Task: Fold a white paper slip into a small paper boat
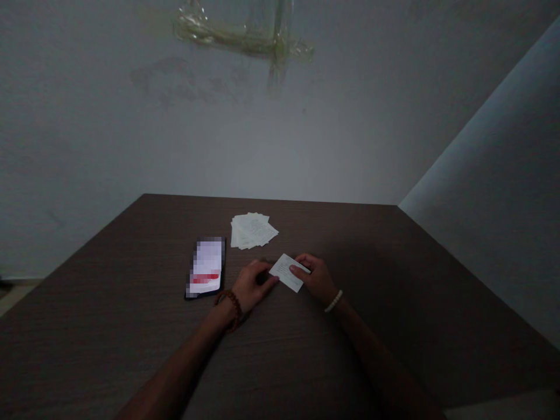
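A white paper card (286,269) with lines of small print is held tilted just above the dark table, in the middle of the view. My right hand (318,279), with a pale beaded bracelet at the wrist, grips the card's right side, thumb on top and fingers behind. At its left corner my left hand (251,286) closes thumb and forefinger on the edge. A brown beaded bracelet (231,306) circles my left wrist. Beyond the hands lies a loose, fanned pile of similar printed cards (251,230). The print is too small to read.
A phone (207,265) with a lit, blurred screen lies left of my left hand. The brown wood-grain table (350,233) reaches back to a stained grey wall (341,128). Strips of clear tape (236,39) cling high on that wall. Another wall runs along the right.
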`<state>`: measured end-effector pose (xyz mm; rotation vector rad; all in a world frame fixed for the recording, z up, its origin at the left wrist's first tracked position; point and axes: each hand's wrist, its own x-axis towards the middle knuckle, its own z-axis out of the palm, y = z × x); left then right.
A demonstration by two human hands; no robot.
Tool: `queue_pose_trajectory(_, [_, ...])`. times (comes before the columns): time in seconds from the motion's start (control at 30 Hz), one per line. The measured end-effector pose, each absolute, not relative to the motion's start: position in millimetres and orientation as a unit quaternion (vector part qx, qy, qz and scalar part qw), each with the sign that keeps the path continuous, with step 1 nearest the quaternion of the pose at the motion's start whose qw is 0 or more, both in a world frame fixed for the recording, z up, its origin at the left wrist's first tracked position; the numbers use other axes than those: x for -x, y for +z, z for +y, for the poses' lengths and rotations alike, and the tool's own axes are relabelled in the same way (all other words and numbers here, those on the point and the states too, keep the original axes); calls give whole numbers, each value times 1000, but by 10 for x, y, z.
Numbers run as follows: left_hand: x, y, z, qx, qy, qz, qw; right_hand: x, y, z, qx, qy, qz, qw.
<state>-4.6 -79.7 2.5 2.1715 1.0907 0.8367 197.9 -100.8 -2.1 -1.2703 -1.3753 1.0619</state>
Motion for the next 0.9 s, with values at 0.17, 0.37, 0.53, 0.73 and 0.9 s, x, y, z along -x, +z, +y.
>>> queue_pose_trajectory(0.17, [36, 79, -785, -742, 370, 436, 350, -1947, -21, -1012, 493, 469, -546, 489])
queue_pose_trajectory(0.37, [79, 91, -774, -693, 389, 449, 409, -1945, -1, -1025, 502, 440, -569, 480])
queue_pose_trajectory(0.53, [78, 86, -768, -665, 414, 444, 434, -1955, 2, -1029, 514, 435, -580, 458])
queue_pose_trajectory(0.73, [79, 73, -774, -678, 429, 455, 387, -1970, -8, -1026, 515, 389, -617, 451])
queue_pose_trajectory(0.9, [82, 158, -821, -720, 443, 416, 334, -1989, -9, -1019, 537, 269, -653, 461])
